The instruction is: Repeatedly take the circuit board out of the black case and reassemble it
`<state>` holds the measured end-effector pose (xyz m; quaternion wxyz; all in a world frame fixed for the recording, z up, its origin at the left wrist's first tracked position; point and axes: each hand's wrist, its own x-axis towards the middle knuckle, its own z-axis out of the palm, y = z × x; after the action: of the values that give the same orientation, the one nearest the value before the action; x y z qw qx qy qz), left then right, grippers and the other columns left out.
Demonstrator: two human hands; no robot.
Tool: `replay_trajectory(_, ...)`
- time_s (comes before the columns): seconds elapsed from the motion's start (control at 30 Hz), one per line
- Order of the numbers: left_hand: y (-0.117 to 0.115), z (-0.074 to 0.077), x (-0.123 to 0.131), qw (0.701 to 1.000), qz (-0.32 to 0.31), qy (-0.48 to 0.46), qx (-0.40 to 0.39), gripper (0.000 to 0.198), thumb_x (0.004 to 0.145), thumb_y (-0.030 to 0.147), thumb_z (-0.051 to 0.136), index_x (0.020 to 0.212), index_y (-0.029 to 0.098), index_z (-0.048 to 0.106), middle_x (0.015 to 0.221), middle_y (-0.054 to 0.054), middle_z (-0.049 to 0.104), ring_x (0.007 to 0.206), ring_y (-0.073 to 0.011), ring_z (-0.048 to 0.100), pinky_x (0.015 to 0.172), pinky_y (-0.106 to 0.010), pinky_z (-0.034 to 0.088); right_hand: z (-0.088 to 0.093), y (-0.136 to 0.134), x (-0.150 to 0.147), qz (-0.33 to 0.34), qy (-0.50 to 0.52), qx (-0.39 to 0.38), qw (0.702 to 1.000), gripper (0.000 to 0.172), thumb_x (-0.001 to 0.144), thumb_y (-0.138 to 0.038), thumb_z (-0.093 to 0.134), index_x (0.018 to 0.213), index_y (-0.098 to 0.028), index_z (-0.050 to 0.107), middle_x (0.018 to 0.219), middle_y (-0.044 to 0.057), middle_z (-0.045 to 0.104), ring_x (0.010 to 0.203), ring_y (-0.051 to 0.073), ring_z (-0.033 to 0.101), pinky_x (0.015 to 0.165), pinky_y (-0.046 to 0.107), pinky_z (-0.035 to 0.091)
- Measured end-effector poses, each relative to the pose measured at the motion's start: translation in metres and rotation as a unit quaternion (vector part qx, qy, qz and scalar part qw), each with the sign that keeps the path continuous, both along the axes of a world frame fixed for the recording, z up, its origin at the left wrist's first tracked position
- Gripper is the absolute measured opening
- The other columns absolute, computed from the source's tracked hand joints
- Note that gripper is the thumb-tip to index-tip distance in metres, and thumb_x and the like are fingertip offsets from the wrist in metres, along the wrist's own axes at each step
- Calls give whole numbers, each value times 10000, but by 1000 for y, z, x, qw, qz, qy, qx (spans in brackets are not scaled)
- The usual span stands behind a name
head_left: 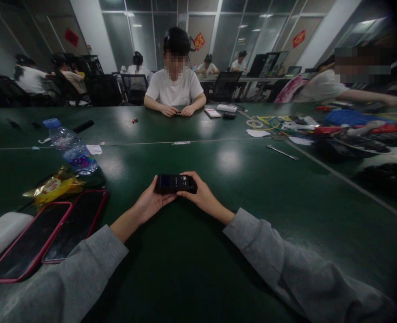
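Observation:
A small black device (175, 183) with a dark screen lies lengthwise just above the dark green table (239, 179), held from both ends. My left hand (150, 202) grips its left end with the fingers curled under it. My right hand (198, 194) wraps its right end, fingers over the top edge. Both arms wear grey sleeves.
At the left lie two phones in pink cases (50, 235), a white object (1, 233), a yellow snack bag (53, 186) and a water bottle (71, 148). A wrench (282, 152), cables and clutter (286, 123) sit at the right. A person in white (174, 89) sits opposite; others work behind.

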<state>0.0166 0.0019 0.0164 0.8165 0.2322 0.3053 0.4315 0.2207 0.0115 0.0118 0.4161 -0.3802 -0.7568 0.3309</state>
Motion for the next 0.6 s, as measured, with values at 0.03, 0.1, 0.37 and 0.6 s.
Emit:
replay_trajectory(0.03,0,0,0,1000,-3,-2,0,541,980,429,380,1428,125,355,1239,-185,623,1111,-266,633,1035,-393,426,0,0,0,-6,-8,-1,1000,476,783,-243,719,1192,-277,478,1162,46,568,1095,236,566,959,444,463)
replay_trajectory(0.1,0,-1,-1,1000,-1,2,-4,555,974,443,390,1427,125,355,1255,-185,611,1132,-266,619,1046,-392,414,0,0,0,-21,-26,7,999,481,780,-254,723,1197,-281,485,1173,51,566,1096,249,557,959,465,452)
replay_trajectory(0.37,0,2,2,999,19,29,-20,554,971,458,390,1390,96,406,1245,-196,605,1111,-264,622,1054,-395,403,-2,0,1,-45,-59,32,997,498,770,-262,732,1207,-292,496,1206,60,545,1103,272,506,941,481,438)
replay_trajectory(0.6,1,-2,0,1000,12,2,-15,543,985,431,357,1425,112,360,1234,-182,622,1120,-258,620,1038,-390,421,-2,-2,1,-48,-56,37,997,585,771,-296,733,1292,-348,471,1254,66,508,1144,312,461,949,542,417)
